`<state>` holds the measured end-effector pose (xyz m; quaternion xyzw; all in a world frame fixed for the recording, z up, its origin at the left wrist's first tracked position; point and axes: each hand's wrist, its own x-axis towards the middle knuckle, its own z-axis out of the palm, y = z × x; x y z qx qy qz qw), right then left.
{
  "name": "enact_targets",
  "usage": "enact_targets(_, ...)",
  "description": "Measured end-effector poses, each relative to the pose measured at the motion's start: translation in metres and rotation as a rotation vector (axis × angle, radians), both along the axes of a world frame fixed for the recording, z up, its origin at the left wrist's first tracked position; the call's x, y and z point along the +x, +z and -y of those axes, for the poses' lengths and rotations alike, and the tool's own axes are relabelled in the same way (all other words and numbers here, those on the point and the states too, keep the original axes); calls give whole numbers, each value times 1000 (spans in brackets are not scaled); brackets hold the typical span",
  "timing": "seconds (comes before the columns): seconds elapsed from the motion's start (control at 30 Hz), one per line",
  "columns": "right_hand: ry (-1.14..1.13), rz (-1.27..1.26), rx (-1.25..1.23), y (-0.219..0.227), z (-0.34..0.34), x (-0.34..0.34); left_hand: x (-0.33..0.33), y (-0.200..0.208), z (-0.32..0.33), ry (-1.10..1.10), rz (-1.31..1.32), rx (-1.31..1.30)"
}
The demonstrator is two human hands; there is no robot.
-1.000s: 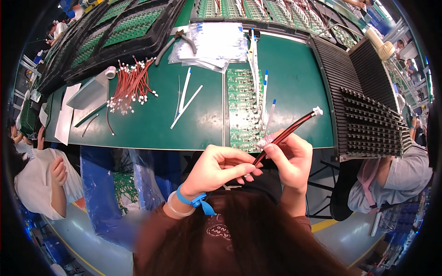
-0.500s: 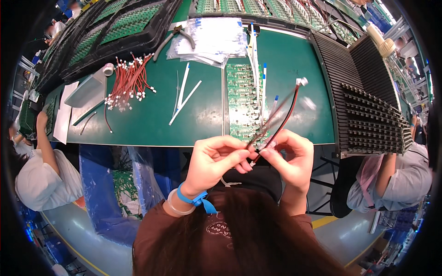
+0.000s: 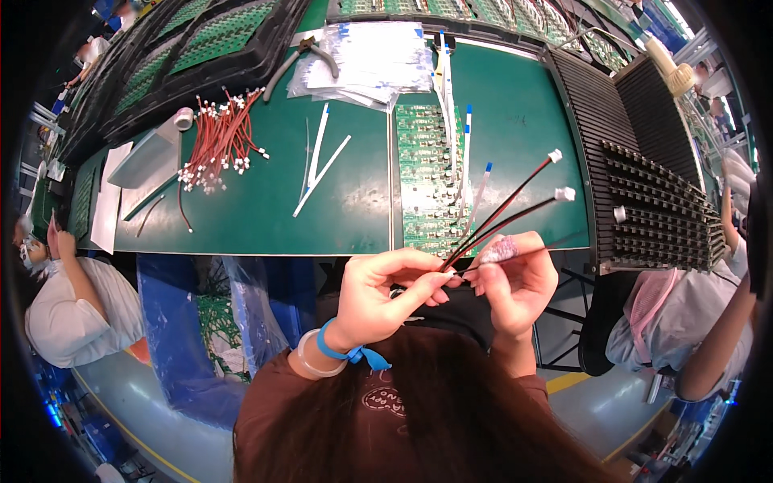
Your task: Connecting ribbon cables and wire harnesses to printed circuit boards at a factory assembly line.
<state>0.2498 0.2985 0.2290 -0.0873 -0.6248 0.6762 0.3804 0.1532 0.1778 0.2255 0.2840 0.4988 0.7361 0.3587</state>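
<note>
An electronics assembly workshop: green workbench [image 3: 266, 217], circuit boards [image 3: 424, 173], wire bundles [image 3: 221, 141], co-workers alongside.

Thin red-and-black wire leads [image 3: 503, 211] fan up and to the right from a pinched bundle — each tipped with a small white connector [image 3: 564, 194] — raised over the near edge of the green bench, beside a green circuit board.

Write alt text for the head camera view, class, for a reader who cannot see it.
A person's left hand and right hand pinch a bundle of red and black wires tipped with white connectors, just in front of a green workbench. On the bench lie a green circuit board, a pile of red wires and white cable ties.
</note>
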Motion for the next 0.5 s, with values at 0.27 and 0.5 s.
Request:
enact_targets(0.27,44,-36,447,-1,-6,7,-9,4,4,-137,-353,-59)
enact_targets(0.5,-245,56,195,8,-27,8,-16,-15,-2,88,-189,103)
